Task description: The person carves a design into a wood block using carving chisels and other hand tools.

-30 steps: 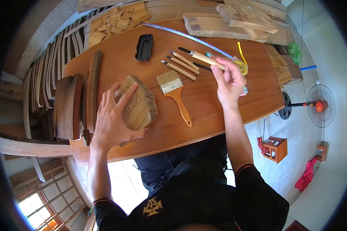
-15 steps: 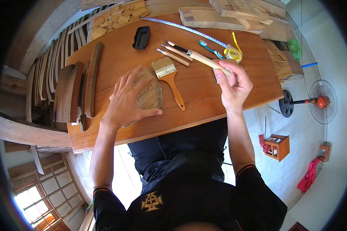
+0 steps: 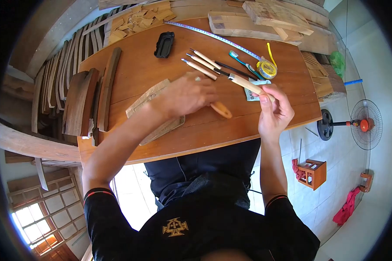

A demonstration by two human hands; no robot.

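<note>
My left hand [image 3: 185,93] is closed round a flat paintbrush [image 3: 222,109]; only the end of its orange-brown handle shows clearly, the bristle end being hidden by the hand. Beneath my left wrist lies a piece of wood [image 3: 163,130], partly covered by the forearm. Between thumb and fingers, my right hand [image 3: 275,111] holds a carving tool [image 3: 248,84] by its pale wooden handle, its dark shaft pointing left. Several more wooden-handled carving tools [image 3: 200,69] lie beyond the hands. A small pale packet [image 3: 251,94] rests just left of my right hand.
A toothbrush [image 3: 245,64] and an extended tape measure [image 3: 266,68] lie at the back right. A black case [image 3: 164,44] sits at the back. Dark wooden strips [image 3: 109,89] line the left side, and boards [image 3: 248,28] are stacked behind the wooden table [image 3: 130,52].
My left hand has left the piece of wood, moved right and closed on the paintbrush, whose handle has swung to the right. My right hand still holds the carving tool, slightly lower and further right.
</note>
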